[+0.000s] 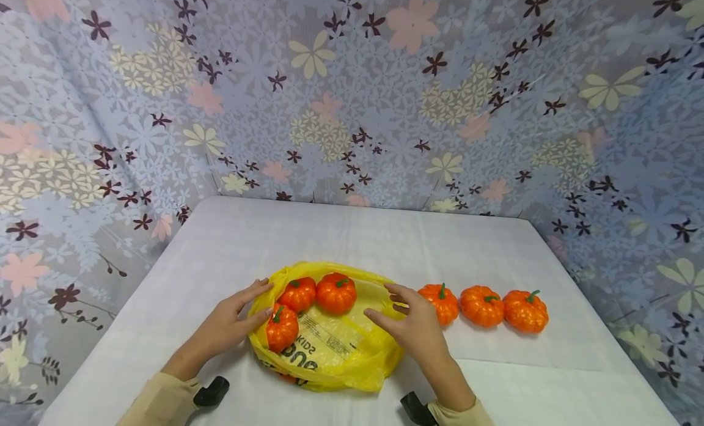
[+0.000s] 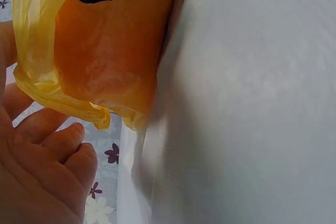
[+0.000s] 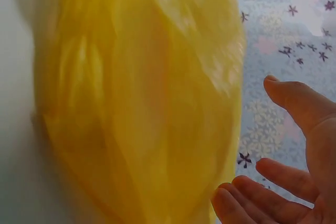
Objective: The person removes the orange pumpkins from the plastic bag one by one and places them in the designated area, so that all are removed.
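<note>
Cropped sleeves (image 1: 159,400); left hand (image 1: 227,319) at bag (image 1: 379,356); right hand (image 1: 419,329) (partly hiding pumpkin (image 1: 443,306))

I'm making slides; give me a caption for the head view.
Left hand and right hand flank an open yellow bag with three pumpkins showing inside; three more pumpkins sit beyond.

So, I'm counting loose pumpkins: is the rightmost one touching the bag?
Apart: the head view shows two pumpkins between the rightmost pumpkin and the bag.

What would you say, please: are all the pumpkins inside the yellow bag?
No, three pumpkins stand in a row on the white table, to the right of the bag.
</note>
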Demonstrator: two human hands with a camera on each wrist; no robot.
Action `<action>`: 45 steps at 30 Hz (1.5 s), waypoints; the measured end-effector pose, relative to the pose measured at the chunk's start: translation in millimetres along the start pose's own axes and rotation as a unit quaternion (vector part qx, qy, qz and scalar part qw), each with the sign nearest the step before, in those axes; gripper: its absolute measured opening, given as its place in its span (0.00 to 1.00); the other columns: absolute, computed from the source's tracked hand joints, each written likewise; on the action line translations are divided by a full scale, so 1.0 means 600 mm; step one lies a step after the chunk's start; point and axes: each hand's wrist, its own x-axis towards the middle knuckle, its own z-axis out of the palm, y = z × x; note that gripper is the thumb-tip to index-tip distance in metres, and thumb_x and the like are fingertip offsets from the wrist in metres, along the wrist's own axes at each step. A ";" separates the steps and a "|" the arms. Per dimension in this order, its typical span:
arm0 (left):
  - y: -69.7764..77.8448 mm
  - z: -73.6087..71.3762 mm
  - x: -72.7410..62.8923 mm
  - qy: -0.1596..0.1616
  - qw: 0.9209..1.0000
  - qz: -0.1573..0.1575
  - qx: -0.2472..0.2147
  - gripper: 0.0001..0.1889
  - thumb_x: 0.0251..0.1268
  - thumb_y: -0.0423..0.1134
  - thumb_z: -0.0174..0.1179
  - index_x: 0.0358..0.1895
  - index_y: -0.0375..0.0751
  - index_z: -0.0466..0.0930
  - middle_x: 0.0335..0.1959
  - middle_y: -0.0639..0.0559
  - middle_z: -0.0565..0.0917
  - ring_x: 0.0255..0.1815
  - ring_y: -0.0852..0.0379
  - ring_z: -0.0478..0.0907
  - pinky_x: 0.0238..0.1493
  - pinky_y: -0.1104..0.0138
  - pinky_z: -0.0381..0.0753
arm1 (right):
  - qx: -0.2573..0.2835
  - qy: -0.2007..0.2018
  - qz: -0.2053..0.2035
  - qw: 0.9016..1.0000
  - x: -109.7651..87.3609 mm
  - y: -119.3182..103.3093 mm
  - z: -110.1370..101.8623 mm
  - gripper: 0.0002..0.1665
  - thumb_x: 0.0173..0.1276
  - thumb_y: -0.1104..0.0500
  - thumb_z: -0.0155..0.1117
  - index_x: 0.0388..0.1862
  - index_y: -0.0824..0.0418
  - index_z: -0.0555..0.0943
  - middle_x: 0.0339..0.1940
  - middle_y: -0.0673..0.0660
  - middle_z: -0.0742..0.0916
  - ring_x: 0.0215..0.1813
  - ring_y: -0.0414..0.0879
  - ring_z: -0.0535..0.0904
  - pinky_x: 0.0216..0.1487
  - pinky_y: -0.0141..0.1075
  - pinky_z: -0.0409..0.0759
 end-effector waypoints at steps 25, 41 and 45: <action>-0.002 -0.001 0.003 -0.001 1.000 0.002 -0.010 0.32 0.71 0.54 0.62 0.75 0.48 0.69 0.77 0.49 0.64 0.78 0.42 0.56 0.73 0.40 0.54 | -0.054 -0.033 -0.015 0.998 0.006 -0.006 0.077 0.51 0.51 0.35 0.80 0.65 0.65 0.78 0.59 0.62 0.84 0.55 0.57 0.82 0.54 0.48 0.83; 0.008 0.003 0.004 0.002 1.000 0.014 -0.009 0.33 0.70 0.55 0.62 0.75 0.49 0.69 0.76 0.52 0.65 0.78 0.43 0.56 0.73 0.41 0.55 | -0.078 -0.027 -0.010 0.997 0.014 -0.009 0.095 0.50 0.52 0.37 0.80 0.67 0.64 0.76 0.55 0.62 0.85 0.54 0.56 0.82 0.49 0.48 0.85; 0.012 0.002 0.004 0.006 1.000 0.018 -0.007 0.32 0.71 0.54 0.62 0.74 0.48 0.70 0.75 0.51 0.66 0.77 0.42 0.56 0.73 0.41 0.55 | -0.088 -0.026 -0.006 0.996 0.017 -0.010 0.099 0.50 0.53 0.37 0.80 0.67 0.64 0.76 0.55 0.61 0.85 0.55 0.56 0.82 0.50 0.48 0.84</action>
